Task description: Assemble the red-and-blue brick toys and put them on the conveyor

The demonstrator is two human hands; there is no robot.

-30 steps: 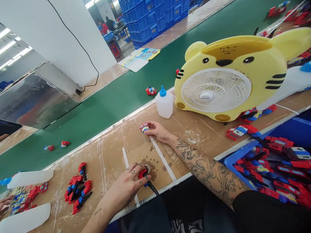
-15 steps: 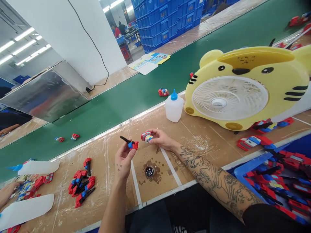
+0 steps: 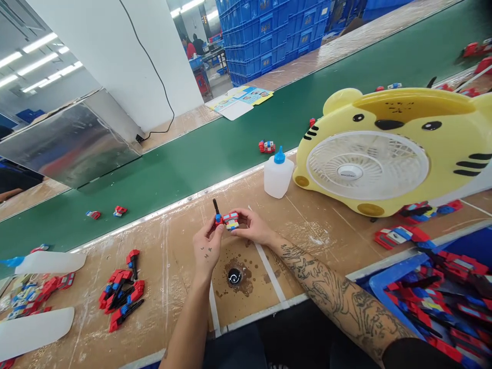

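Both forearms come in bare, the right arm [image 3: 338, 297] covered in dense dark tattoo linework up to a black sleeve edge at the near right, the left hand [image 3: 205, 248] showing only a few small dark ink marks.

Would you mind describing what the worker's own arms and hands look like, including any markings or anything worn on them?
Both are bare, with no gloves, watch or rings visible. The right forearm carries dense dark tattoo work from wrist to near the elbow, where a black sleeve begins. The left hand bears a few small dark tattoo marks on its back; the left forearm looks largely unmarked.
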